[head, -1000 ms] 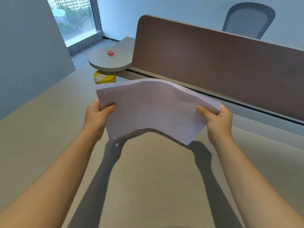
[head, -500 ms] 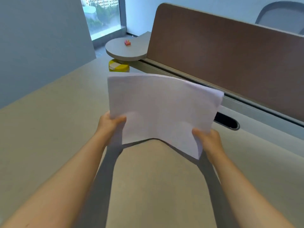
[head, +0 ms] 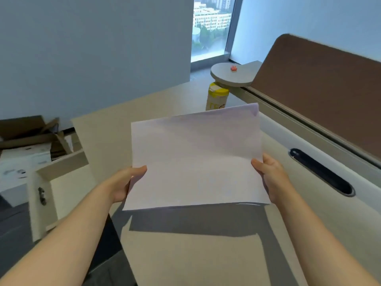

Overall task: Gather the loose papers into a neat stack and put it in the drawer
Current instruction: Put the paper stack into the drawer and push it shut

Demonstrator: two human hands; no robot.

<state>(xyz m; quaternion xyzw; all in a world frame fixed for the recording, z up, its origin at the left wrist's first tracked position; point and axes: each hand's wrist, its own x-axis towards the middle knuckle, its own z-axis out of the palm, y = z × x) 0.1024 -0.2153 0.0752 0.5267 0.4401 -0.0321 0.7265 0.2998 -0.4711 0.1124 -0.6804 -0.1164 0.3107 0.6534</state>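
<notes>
I have both hands on the paper stack [head: 195,159], lifted above the surface [head: 206,254] and casting a wide shadow on it. My left hand [head: 123,183] grips the stack's left edge near the lower corner, thumb on top; my right hand [head: 270,176] grips the right edge the same way. The sheets look squared up, tilted a little away from me. Off to my left, beside the surface, stands the drawer unit [head: 59,180] with its top drawer pulled open — well apart from the stack. A yellow-lidded canister [head: 216,99] sits just beyond the stack's far edge, near the brown divider panel [head: 321,96]. A dark cable slot [head: 321,172] lies right of my right hand.
</notes>
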